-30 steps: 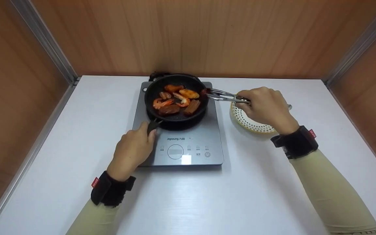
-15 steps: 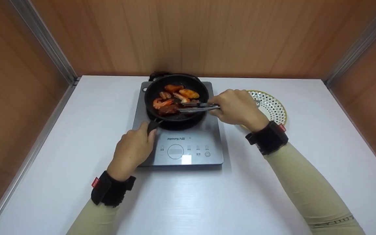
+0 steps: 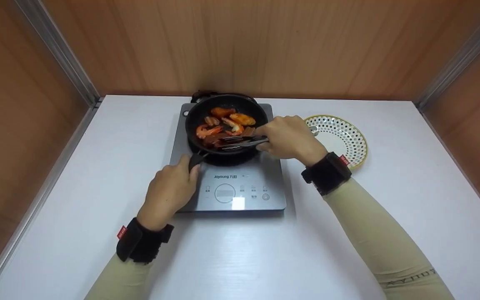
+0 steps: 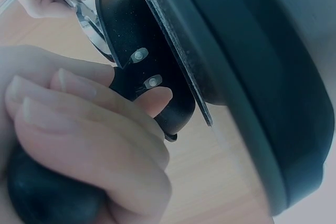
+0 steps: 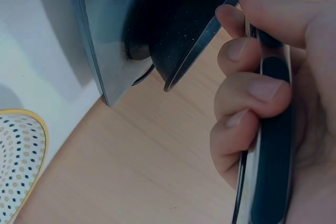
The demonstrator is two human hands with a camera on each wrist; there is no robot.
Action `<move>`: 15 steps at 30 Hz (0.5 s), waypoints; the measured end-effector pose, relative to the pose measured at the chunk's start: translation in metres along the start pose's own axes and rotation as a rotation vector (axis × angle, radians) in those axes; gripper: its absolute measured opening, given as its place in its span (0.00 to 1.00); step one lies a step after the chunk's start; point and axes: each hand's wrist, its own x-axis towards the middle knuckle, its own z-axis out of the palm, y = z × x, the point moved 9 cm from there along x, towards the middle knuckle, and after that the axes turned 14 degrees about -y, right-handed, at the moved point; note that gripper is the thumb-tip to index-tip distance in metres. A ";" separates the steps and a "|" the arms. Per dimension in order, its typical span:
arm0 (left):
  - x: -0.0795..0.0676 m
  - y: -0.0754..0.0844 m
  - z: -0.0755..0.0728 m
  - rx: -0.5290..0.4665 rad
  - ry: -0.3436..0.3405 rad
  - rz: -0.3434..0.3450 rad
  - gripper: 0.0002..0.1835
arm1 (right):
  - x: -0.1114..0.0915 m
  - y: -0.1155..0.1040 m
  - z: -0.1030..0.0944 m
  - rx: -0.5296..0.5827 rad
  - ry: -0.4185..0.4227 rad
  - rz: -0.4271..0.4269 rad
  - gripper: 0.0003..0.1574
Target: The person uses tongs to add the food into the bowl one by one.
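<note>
My left hand (image 3: 169, 191) grips the black handle (image 3: 196, 160) of a frying pan (image 3: 261, 112) on an induction cooker (image 3: 248, 166). In the pan lie two shrimp, one curled at the left (image 3: 206, 131) and one in the middle (image 3: 234, 127), among several brown and orange food pieces. My right hand (image 3: 290, 137) holds metal tongs (image 3: 248, 142) low over the pan's right rim. Their tips overlap a brown piece of food (image 3: 214, 138) near the front of the pan. In the right wrist view, fingers curl around the tongs' black-padded handle (image 5: 275, 171).
Right of the cooker, a white plate (image 3: 358, 146) with dots and a yellow rim sits partly behind my right hand. The cooker's control panel (image 3: 206, 204) faces me. A wooden wall (image 3: 240, 46) rises behind the white table (image 3: 231, 258).
My right hand has moved left with the tongs, from beside the pan to over it, bringing their tips to the front brown piece. More of the plate shows. The left hand stays put.
</note>
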 end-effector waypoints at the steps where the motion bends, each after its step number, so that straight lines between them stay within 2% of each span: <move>1: 0.000 0.000 0.000 -0.002 0.000 0.000 0.16 | 0.001 0.000 0.000 0.002 -0.007 0.004 0.12; 6: 0.001 0.000 0.000 -0.003 0.012 0.009 0.16 | 0.002 0.000 0.002 0.005 -0.020 0.017 0.21; 9: 0.000 0.001 0.000 0.009 0.020 0.019 0.16 | -0.001 0.002 0.002 0.013 -0.001 0.014 0.22; 15: -0.001 0.002 0.001 0.009 0.020 0.029 0.16 | -0.021 0.015 -0.003 0.044 0.118 -0.008 0.13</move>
